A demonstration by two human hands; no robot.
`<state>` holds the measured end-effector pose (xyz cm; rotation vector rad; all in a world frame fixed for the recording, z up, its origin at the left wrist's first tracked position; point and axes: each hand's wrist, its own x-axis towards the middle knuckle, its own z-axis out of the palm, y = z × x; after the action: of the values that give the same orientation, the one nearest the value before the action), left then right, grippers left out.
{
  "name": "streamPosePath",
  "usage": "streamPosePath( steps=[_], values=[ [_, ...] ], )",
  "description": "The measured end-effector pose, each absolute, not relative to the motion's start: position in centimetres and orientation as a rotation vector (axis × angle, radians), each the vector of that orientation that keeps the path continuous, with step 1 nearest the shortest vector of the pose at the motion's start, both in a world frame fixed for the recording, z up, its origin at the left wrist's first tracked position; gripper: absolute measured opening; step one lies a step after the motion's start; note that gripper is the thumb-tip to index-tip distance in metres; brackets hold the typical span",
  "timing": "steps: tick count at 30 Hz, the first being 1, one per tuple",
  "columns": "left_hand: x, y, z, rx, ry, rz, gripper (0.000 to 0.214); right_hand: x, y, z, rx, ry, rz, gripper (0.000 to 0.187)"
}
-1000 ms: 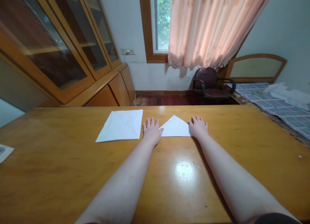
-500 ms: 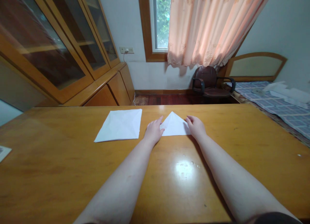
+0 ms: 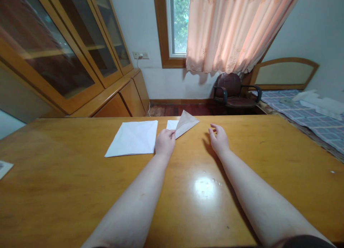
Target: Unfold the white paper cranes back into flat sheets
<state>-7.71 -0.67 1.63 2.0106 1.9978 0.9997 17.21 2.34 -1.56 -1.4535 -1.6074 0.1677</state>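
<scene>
My left hand [image 3: 165, 142] is closed, thumb and fingers pinching the near-left edge of a folded sheet of paper [image 3: 186, 123]. The paper is tilted up off the table, showing a shaded triangular face with its point toward the far edge. Just beyond my left fingers lies a small white piece of paper [image 3: 172, 124]; whether it is part of the same sheet I cannot tell. My right hand [image 3: 219, 139] hovers to the right, apart from the paper, fingers loosely curled and holding nothing. Left of my left hand lies a larger stack of white square paper [image 3: 133, 139].
The wooden table [image 3: 107, 198] has its far edge just past the papers. A printed paper corner [image 3: 4, 168] shows at the far left. Beyond stand a glass-doored cabinet [image 3: 96, 58], an office chair [image 3: 232, 88] and a bed [image 3: 303, 106].
The folded paper has been lifted and turned leftward by my left hand, which moved slightly left. My right hand has let go of its right corner and drawn a little away.
</scene>
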Motion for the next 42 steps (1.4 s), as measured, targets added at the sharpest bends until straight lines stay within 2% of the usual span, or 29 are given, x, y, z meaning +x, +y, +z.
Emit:
streamPosePath(
  steps=[5, 12, 17, 19, 22, 27, 34, 37, 42],
  values=[
    [-7.1, -0.9, 1.5, 2.241, 1.798, 0.711, 0.032, 17.0, 2.0, -1.1, -1.489, -1.579, 0.253, 0.042],
    [-6.6, -0.9, 0.0, 2.425, 1.594, 0.28, 0.043, 16.8, 1.0, -0.1, -1.415, -1.657, 0.079, 0.041],
    [-6.4, -1.1, -0.3, 2.421, 1.6, 0.186, 0.048, 15.5, 0.9, -0.4, -1.206, -2.239, 0.464, 0.046],
    [-6.2, -1.2, -0.2, 2.402, 1.609, 0.171, 0.049, 15.1, 1.0, -0.7, -1.226, -2.399, 0.549, 0.048],
    [-5.9, -1.3, -0.1, 2.332, 1.676, 0.223, 0.053, 15.0, 1.1, -0.9, -1.356, -2.365, 0.552, 0.041],
    [-5.9, -1.0, 0.6, 2.103, 1.763, 0.572, 0.062, 15.7, 1.5, -0.5, -1.529, -2.106, 0.557, 0.034],
    [-6.6, -0.3, 0.7, 1.862, 1.825, 0.916, 0.052, 16.1, 1.6, -0.3, -1.602, -2.083, 0.464, 0.035],
    [-6.9, -0.1, 0.2, 1.907, 1.925, 0.842, 0.053, 16.1, 1.7, -0.3, -1.61, -2.084, 0.431, 0.031],
    [-7.1, -0.2, -0.2, 2.061, 2.091, 0.501, 0.056, 15.9, 1.7, -0.4, -1.534, -2.179, 0.408, 0.024]
  ],
)
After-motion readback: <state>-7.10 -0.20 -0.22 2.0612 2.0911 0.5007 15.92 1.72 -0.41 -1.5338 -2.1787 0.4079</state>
